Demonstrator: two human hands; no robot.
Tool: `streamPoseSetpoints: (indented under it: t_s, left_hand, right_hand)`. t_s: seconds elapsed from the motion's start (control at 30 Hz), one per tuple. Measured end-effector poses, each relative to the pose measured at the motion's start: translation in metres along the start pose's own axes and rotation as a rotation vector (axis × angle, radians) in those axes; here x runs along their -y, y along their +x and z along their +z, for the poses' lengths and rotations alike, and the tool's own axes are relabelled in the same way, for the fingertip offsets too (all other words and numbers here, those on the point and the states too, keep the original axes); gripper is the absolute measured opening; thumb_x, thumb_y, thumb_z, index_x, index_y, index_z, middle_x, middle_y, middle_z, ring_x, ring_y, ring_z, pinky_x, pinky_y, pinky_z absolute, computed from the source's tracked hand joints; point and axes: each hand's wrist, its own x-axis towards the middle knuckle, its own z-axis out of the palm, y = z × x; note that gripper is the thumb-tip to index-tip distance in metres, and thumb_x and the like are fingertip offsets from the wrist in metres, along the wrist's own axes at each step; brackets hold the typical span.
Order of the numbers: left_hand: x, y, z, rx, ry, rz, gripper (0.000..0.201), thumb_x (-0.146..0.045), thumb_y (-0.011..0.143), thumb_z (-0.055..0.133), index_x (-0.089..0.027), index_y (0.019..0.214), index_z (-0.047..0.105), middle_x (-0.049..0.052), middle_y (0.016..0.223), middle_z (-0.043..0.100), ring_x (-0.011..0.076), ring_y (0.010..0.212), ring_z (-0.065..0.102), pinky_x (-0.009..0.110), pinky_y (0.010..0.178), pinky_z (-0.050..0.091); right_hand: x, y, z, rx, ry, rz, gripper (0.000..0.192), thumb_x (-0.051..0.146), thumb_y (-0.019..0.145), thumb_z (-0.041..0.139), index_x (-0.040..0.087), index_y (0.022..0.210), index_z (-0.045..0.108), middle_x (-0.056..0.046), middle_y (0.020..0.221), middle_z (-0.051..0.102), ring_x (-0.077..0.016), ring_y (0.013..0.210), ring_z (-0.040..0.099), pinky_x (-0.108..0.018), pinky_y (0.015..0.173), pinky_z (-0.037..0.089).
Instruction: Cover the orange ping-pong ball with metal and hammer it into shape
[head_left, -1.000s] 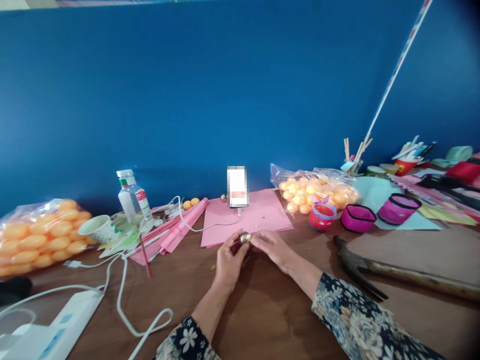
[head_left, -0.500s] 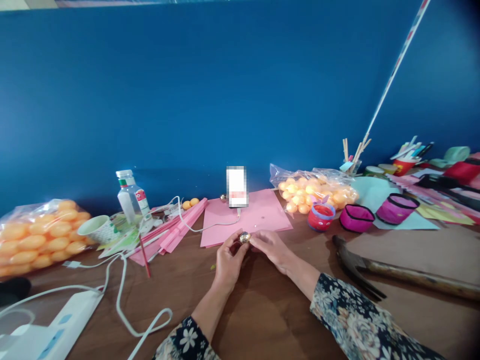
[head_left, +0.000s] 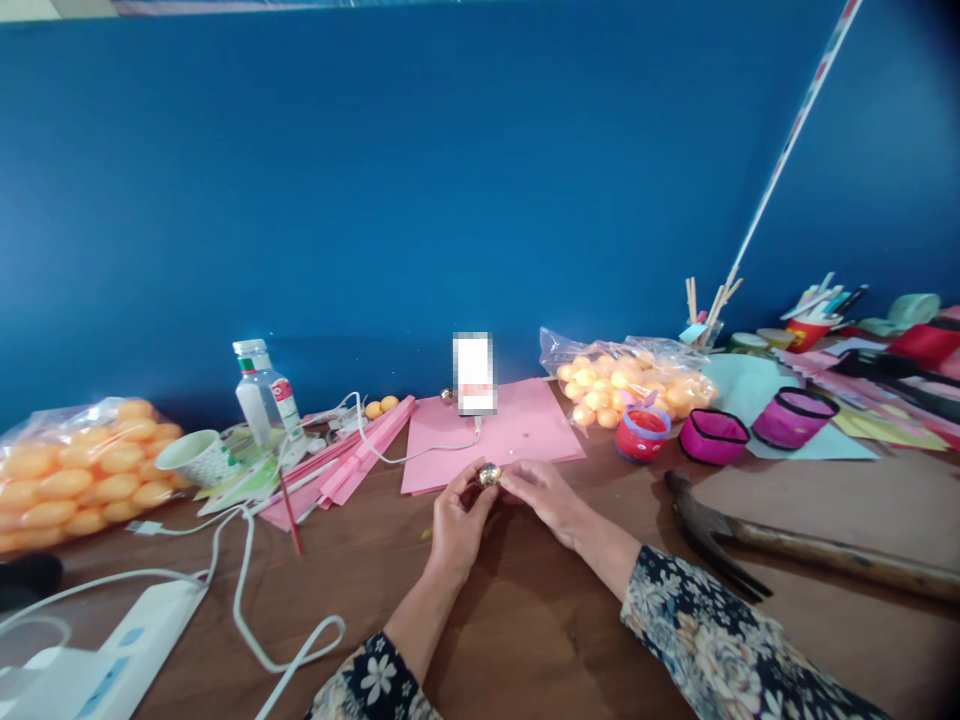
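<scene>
A small shiny gold bell-like ball (head_left: 489, 476) is held between my two hands, just in front of the pink paper sheets (head_left: 442, 450). My left hand (head_left: 459, 520) is closed, with thumb and fingers pinching the ball from the left. From the right, my right hand (head_left: 544, 498) pinches at its edge with thumb and forefinger; the fingertips partly cover the contact. Behind them a white device with a blurred screen (head_left: 474, 375) stands on the pink paper, with a white cable plugged into its lower edge. Another small shiny ball (head_left: 448, 395) rests beside the device.
To the right lie a hammer (head_left: 825, 550), magenta fabric rings (head_left: 714, 437), a red cup (head_left: 643, 435) and a bag of orange balls (head_left: 630, 385). Leftward are a clear bottle (head_left: 262, 395), a paper cup (head_left: 196, 460), another ball bag (head_left: 82, 475) and a power strip (head_left: 135, 650). A blue wall (head_left: 450, 180) rises behind.
</scene>
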Motion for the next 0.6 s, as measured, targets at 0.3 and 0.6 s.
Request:
streamPoseSetpoints:
  t_s: [0.3,0.6]
  left_hand:
    - [-0.0009,-0.0009,0.0002,-0.005,0.052,0.023,0.044,-0.025,0.068,0.065,-0.016,0.110,0.056,0.009,0.105,0.065,0.0213,0.097,0.060,0.035,0.087,0.045]
    - [0.0014,-0.0014,-0.0006,-0.007,0.060,0.035,0.047,-0.026,0.068,0.065,-0.017,0.114,0.055,0.008,0.105,0.065,0.0215,0.097,0.060,0.036,0.087,0.045]
  right_hand:
    - [0.0026,-0.0010,0.0014,-0.013,0.013,0.017,0.033,0.044,0.060,0.071,0.015,0.074,0.064,-0.002,0.075,0.065,-0.0163,0.074,0.058,-0.031,0.071,0.045]
    - [-0.0036,0.0017,0.0021,-0.029,0.018,-0.024,0.031,0.042,0.062,0.070,0.014,0.072,0.061,-0.002,0.071,0.063,-0.0137,0.068,0.057,-0.028,0.068,0.044]
